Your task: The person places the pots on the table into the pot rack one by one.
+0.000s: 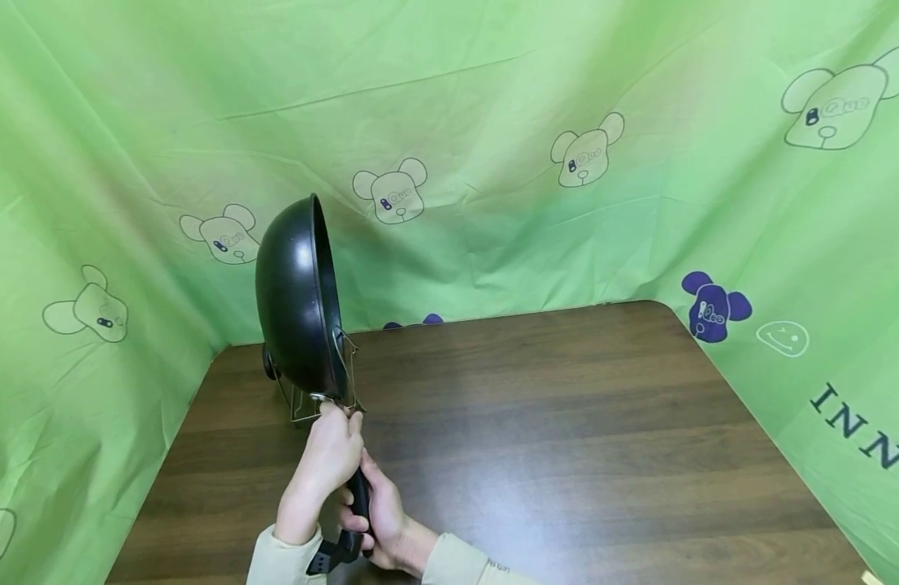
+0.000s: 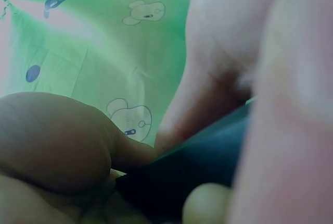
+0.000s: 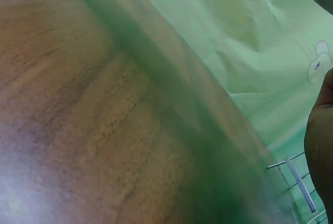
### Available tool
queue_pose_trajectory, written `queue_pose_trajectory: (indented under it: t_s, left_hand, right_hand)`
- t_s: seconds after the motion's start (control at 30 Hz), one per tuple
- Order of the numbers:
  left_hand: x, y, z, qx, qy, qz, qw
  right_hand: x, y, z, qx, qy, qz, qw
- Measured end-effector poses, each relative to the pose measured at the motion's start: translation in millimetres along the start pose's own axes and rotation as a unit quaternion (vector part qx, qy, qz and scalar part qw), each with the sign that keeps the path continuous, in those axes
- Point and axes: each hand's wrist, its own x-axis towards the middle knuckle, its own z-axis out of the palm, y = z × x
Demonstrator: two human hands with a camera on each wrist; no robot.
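Note:
A black wok (image 1: 296, 301) stands tipped up on its side, its hollow facing right in the head view. My left hand (image 1: 334, 447) grips the upper end of its black handle (image 1: 359, 496), close to the pan. Lower down, my right hand (image 1: 385, 512) has its fingers curled round the same handle. In the left wrist view, skin and fingers crowd around a dark piece of the handle (image 2: 192, 166). Just behind the wok is a metal wire rack (image 1: 353, 378), partly hidden by it; a bit of the rack (image 3: 301, 182) also shows in the right wrist view.
The brown wooden table (image 1: 566, 431) reaches far to the right of the hands. A green curtain (image 1: 479, 97) with mouse-head prints hangs round its back and sides. Under the wok's left side is a small dark round part (image 1: 270, 363).

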Motion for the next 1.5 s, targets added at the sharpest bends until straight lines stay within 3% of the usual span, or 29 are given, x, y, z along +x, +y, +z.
queue_pose_trajectory:
  t_s: [0.27, 0.6, 0.97, 1.3, 1.5]
  left_hand:
    - [-0.7, -3.6, 4.4, 0.01, -0.012, 0.003, 0.9999]
    - [-6.0, -15.3, 14.0, 0.015, -0.033, -0.009, 0.9993]
    - [-6.2, -16.7, 21.1, 0.015, -0.04, -0.013, 0.999]
    - [-3.8, -21.6, 27.1, -0.007, -0.037, -0.024, 0.999]
    - [-3.3, -27.0, 29.6, -0.018, -0.034, -0.053, 0.9979]
  right_hand:
    - [-1, 4, 0.7, 0.01, 0.003, -0.012, 1.0]
    - [-5, 17, -4.3, 0.022, -0.005, 0.001, 1.0]
    - [-6, 21, -6.6, 0.025, 0.023, -0.009, 0.999]
    - [0, 21, -14.9, -0.021, 0.078, -0.037, 0.996]
    - [1, 17, -19.1, -0.034, 0.071, -0.038, 0.996]
